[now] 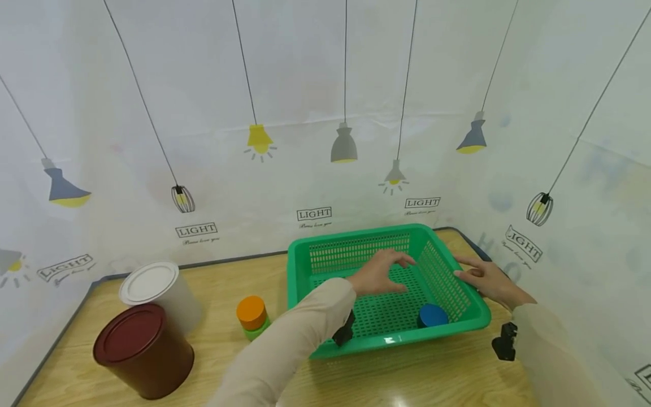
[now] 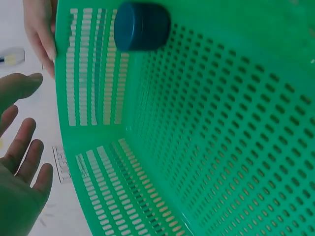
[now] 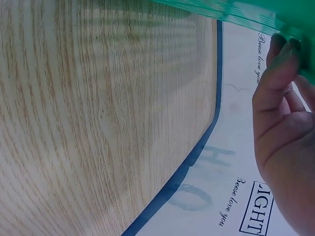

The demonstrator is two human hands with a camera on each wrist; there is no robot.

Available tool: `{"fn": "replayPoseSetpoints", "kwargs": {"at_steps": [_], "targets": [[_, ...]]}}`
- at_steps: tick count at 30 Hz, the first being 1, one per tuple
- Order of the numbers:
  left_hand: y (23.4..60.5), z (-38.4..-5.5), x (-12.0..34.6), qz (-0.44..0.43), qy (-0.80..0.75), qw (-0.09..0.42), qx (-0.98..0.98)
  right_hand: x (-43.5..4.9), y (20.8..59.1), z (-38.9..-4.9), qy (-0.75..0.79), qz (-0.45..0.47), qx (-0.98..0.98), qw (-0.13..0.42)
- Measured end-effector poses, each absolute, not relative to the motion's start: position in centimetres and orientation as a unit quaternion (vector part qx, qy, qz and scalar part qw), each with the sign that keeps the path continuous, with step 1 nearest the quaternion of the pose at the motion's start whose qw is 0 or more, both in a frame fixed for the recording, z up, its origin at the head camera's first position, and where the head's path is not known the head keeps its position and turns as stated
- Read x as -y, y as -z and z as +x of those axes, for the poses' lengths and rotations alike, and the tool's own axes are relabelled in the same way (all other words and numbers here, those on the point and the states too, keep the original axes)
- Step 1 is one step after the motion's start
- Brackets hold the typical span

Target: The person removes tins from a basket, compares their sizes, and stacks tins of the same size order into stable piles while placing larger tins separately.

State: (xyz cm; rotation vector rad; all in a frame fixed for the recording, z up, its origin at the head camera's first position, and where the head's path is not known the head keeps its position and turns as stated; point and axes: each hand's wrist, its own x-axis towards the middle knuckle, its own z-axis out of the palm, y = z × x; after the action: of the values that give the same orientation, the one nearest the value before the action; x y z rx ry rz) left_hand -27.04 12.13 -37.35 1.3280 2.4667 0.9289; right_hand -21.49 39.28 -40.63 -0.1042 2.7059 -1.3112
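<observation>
A green plastic basket (image 1: 396, 345) with slotted walls and a perforated floor stands on the wooden table. Inside it, in the front right corner, sits a short blue cylinder (image 1: 433, 315), which also shows in the left wrist view (image 2: 142, 27). My left hand (image 1: 378, 274) hovers over the basket, fingers spread and loosely bent around nothing. At the basket's right rim my right hand (image 1: 490, 282) grips the edge, thumb on the rim and some fingers curled below. In the right wrist view, the basket's edge partly hides the fingertips of the right hand (image 3: 285, 113).
Left of the basket stands a small orange-topped, green-bottomed container (image 1: 251, 315), partly behind my left sleeve. Farther left are a dark red-brown lidded can (image 1: 147, 350) and a white lidded can (image 1: 175, 299). A lamp-patterned sheet (image 1: 315, 181) borders the table behind and at right.
</observation>
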Motion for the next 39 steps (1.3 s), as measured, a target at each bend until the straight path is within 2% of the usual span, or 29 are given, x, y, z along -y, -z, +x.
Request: {"fn": "replayPoseSetpoints", "kwargs": {"at_steps": [7,17,27,33,39], "targets": [[38.8,-28.8,-12.1,0.427,-0.323,0.085,-0.840,-39.5,41.1,-21.4,0.446,-0.025,-0.892,0.067],[41.3,-29.6,-11.7,0.404,-0.318,0.085,-0.853,-39.5,41.0,-21.0,0.449,-0.028,-0.891,0.066],[43.5,-29.9,-12.3,0.419,-0.325,0.058,-0.846,-39.8,41.2,-21.5,0.449,-0.032,-0.891,0.062],[43.5,-29.9,-12.9,0.431,-0.314,0.067,-0.843,-40.0,41.2,-21.7,0.452,-0.031,-0.889,0.060],[43.0,-29.7,-14.0,0.469,-0.236,0.081,-0.847,-39.9,41.2,-21.6,0.458,-0.028,-0.886,0.063]]}}
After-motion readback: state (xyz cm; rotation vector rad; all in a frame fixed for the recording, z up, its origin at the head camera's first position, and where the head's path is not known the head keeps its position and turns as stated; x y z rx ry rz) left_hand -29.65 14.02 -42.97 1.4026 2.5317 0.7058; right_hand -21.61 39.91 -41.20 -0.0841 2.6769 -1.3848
